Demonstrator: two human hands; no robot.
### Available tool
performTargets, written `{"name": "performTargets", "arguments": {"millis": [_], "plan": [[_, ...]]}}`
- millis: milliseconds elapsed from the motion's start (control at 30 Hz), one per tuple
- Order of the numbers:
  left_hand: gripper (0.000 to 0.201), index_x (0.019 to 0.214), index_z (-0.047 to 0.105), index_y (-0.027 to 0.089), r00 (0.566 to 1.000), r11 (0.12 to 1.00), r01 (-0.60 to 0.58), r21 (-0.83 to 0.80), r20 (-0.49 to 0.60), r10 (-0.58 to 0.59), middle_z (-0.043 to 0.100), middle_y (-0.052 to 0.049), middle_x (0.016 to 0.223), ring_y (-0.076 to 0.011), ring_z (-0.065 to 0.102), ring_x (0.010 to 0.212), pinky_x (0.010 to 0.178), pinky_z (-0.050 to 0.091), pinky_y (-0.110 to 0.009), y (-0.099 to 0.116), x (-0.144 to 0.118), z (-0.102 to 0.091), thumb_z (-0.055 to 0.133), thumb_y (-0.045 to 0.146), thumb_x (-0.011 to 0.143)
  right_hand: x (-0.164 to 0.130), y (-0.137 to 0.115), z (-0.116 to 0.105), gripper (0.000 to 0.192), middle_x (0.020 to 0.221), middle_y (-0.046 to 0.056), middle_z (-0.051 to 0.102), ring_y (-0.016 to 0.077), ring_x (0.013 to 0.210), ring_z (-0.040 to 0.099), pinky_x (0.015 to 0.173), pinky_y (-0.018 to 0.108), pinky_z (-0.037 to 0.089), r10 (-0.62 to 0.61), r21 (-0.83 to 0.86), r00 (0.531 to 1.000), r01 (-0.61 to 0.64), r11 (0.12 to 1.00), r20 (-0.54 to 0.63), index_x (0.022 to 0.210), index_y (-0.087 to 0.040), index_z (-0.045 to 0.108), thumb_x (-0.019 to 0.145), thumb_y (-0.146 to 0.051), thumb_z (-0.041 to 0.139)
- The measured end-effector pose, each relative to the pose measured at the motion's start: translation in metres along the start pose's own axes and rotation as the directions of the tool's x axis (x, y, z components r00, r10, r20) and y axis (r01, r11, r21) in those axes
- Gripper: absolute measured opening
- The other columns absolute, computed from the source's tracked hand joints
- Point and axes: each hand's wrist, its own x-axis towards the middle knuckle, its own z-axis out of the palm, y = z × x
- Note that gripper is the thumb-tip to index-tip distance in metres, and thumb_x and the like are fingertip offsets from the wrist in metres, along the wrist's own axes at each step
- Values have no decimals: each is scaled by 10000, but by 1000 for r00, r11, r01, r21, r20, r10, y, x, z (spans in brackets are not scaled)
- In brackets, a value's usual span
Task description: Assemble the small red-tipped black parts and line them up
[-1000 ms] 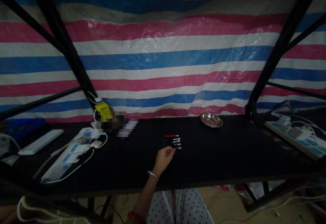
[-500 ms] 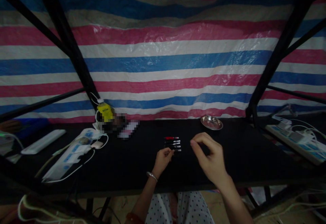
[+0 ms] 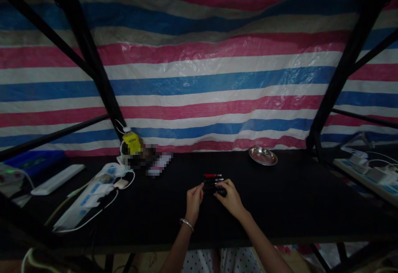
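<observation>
Several slim pens lie side by side in a short row on the black table, a red pen (image 3: 212,175) farthest back and black pens (image 3: 213,185) in front of it. Some have shiny silver ends on the right. My left hand (image 3: 194,199), with a bracelet at its wrist, presses thumb and fingertips together at the left ends of the black pens. At their right ends my right hand (image 3: 231,200) curls its thumb and fingers around them, hiding part of the row. In the dim light I cannot tell exactly which pens each hand touches.
A round metal dish (image 3: 263,156) stands at the back right. Power strips with cables (image 3: 90,198) lie at the left, others (image 3: 367,177) at the right. A yellow bottle (image 3: 132,142) stands at the back left beside blurred items. Black frame posts rise on both sides.
My right hand has come down and left from above the table to the right ends of the pens. My left hand stays at their left side. The camera view has shifted slightly.
</observation>
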Motion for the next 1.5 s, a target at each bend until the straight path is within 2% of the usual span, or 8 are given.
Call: {"name": "performTargets", "arguments": {"millis": [267, 400, 467, 633, 767, 1100, 1367, 1500], "plan": [[509, 416, 359, 180, 996, 994, 47, -101, -72, -55, 250, 87, 374, -33, 233, 353, 386, 163, -190, 5, 2, 0, 559, 586, 650, -2, 12, 6, 97, 838, 28, 520, 201, 855, 540, 792, 331, 450, 18, 46, 1000, -17, 999, -19, 761, -256, 687, 686, -204, 654], [502, 422, 369, 182, 994, 990, 59, -126, -84, -70, 255, 89, 357, -32, 226, 337, 376, 152, -186, 6, 2, -1, 551, 589, 654, 2, 18, 1, 154, 830, 30, 558, 183, 781, 542, 729, 316, 449, 118, 318, 989, -85, 944, -87, 748, -231, 695, 677, -368, 689], [496, 427, 376, 182, 994, 989, 58, -136, -86, -70, 251, 92, 350, -31, 221, 333, 373, 145, -183, 6, 3, -1, 561, 586, 647, 5, 24, -5, 262, 807, 24, 589, 161, 709, 542, 652, 291, 446, 274, 560, 955, -165, 812, -116, 780, -216, 689, 642, -437, 712], [490, 427, 404, 176, 994, 988, 57, -146, -80, -70, 253, 92, 339, -29, 225, 332, 373, 158, -179, 3, 4, -1, 580, 584, 632, 10, 35, -24, 306, 677, -18, 592, 98, 540, 505, 495, 233, 430, 508, 963, 860, -174, 204, 48, 702, -219, 617, 557, -434, 780], [493, 420, 414, 175, 995, 995, 44, -90, -80, -51, 250, 88, 327, -34, 229, 326, 370, 169, -186, 3, 5, -1, 560, 586, 650, 10, 37, -31, 258, 677, -27, 578, 74, 477, 452, 411, 206, 383, 458, 982, 879, -181, 58, 135, 695, -219, 580, 608, -385, 756], [471, 569, 509, 163, 998, 1000, -8, 16, 61, 7, 308, 85, 365, -49, 277, 352, 365, 203, -171, 3, -2, 2, 501, 605, 733, 6, 26, -28, 288, 619, -41, 535, 23, 389, 289, 347, 180, 211, 421, 951, 880, -289, 111, 218, 649, -181, 578, 587, -385, 772], [456, 859, 565, 163, 979, 995, -83, 51, 193, 72, 418, 78, 474, -54, 350, 401, 385, 251, -159, 6, -6, 7, 474, 598, 760, -3, 12, -15, 336, 501, -60, 443, 26, 415, 285, 408, 201, 170, 368, 766, 905, -388, 512, 213, 716, -145, 686, 561, -430, 772], [421, 862, 602, 161, 967, 990, -61, 128, 255, 26, 448, 73, 482, -60, 379, 416, 393, 265, -165, 9, -6, 9, 606, 540, 680, -6, 9, -11, 294, 549, -37, 479, 62, 477, 353, 452, 219, 249, 282, 573, 951, -301, 762, 124, 696, -172, 714, 566, -431, 764]]}}
